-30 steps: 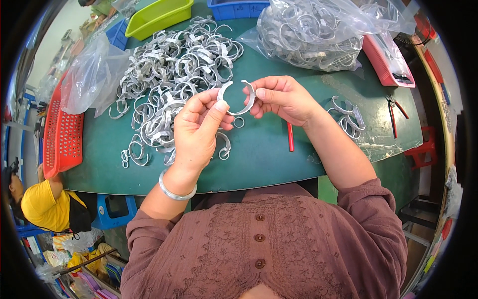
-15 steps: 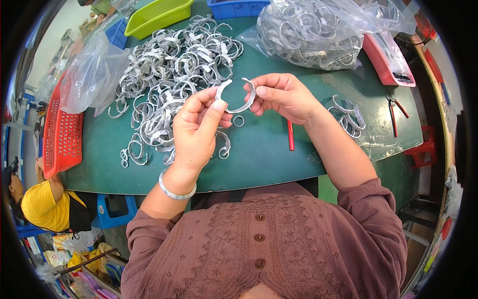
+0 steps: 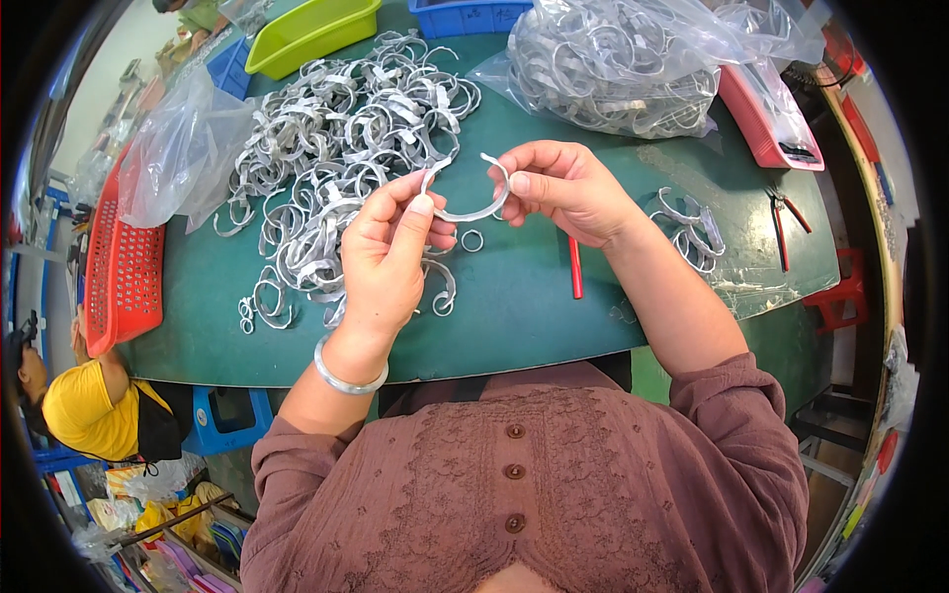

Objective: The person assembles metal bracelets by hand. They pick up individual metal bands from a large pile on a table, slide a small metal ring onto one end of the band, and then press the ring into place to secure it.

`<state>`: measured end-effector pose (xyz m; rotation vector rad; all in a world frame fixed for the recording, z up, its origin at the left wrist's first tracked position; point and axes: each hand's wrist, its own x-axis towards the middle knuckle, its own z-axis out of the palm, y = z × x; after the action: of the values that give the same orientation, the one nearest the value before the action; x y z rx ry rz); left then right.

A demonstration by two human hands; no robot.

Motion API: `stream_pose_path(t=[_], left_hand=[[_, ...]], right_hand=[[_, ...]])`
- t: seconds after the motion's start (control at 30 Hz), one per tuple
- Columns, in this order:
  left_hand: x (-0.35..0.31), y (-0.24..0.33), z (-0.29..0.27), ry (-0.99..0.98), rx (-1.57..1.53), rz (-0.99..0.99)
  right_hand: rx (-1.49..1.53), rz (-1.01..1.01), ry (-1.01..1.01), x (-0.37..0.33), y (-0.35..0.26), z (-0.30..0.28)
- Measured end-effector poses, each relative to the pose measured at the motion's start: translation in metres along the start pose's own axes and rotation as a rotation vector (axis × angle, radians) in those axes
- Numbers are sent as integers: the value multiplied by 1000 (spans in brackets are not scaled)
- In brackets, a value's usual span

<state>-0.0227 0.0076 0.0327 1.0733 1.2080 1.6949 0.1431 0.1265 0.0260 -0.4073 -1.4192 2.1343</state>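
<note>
Between my two hands is an open metal cuff bangle (image 3: 469, 216), silver-grey, with its gap facing away from me. My left hand (image 3: 388, 247) pinches its left side between thumb and fingers. On the opposite side, my right hand (image 3: 563, 193) grips the bangle the same way. A large heap of similar grey bangles (image 3: 346, 128) spreads on the table just beyond my left hand. Below the held bangle lies a small ring (image 3: 473, 241). A curled loose piece (image 3: 444, 289) rests beside my left wrist, which wears a bangle (image 3: 349, 384).
Several bangles (image 3: 689, 232) lie right of my right arm, near red-handled pliers (image 3: 786, 227). A red stick-like tool (image 3: 576, 267) lies on the green table (image 3: 514, 316). Plastic bags, a yellow-green bin (image 3: 311, 35) and a red basket (image 3: 124, 277) stand around. A person in yellow (image 3: 89, 405) is at left.
The bangle's left side has moved slightly left with my left hand, and its gap looks wider. My right hand has hardly moved and keeps its grip.
</note>
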Motion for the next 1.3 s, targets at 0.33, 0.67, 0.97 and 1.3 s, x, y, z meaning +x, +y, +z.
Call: stream_pose_path(t=[0.33, 0.67, 0.97, 1.3], left_hand=[[-7, 13, 4, -33, -203, -177], [-9, 17, 10, -50, -363, -299], [-9, 16, 8, -66, -398, -332], [-9, 16, 7, -72, -355, -343]], right_hand=[[51, 45, 1, 1, 1, 0], [35, 120, 9, 1, 4, -2], [20, 166, 11, 0, 2, 1], [49, 144, 25, 1, 3, 0]])
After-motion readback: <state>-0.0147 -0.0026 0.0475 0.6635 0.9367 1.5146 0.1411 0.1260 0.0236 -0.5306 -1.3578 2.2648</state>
